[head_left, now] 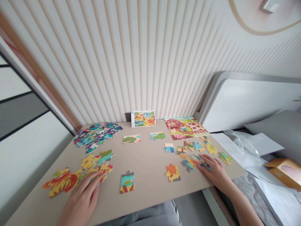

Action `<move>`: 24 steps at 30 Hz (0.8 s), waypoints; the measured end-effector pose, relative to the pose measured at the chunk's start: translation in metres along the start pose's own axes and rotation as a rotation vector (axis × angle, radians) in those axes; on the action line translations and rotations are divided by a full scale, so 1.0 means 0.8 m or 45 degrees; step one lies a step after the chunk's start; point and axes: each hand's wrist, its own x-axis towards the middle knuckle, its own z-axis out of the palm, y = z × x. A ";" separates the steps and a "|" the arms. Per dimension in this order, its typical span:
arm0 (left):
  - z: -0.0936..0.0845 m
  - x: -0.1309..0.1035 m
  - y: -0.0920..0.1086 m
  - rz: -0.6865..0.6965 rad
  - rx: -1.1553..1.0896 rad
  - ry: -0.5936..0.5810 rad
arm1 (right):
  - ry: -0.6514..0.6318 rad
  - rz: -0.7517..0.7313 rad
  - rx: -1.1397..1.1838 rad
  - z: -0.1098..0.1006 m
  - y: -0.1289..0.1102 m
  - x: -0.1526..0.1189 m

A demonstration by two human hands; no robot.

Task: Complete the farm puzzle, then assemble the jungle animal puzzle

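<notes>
Yellow puzzle pieces [107,168] are touched by the left hand [81,196], fingers bunched, any pinch indiscernible; multicoloured pieces [196,158] are partly covered by the right hand [215,172], fingers spread.

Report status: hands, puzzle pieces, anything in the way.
Left hand at yellow-orange pieces. Right hand over mixed pieces. Teal-and-yellow piece between hands. Neighbouring pieces crowd both.

Beige table [150,169] with loose puzzle pieces [127,182], farm picture [183,128], upright card [144,119].
</notes>
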 end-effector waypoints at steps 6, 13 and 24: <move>-0.013 0.013 0.015 0.095 0.086 0.050 | 0.033 0.003 0.007 -0.010 0.016 0.018; -0.031 0.113 0.069 0.216 -0.005 -0.158 | -0.048 -0.239 0.196 -0.008 -0.086 0.099; 0.073 0.238 0.102 0.176 -0.065 -0.233 | -0.277 -0.769 0.314 0.114 -0.268 0.294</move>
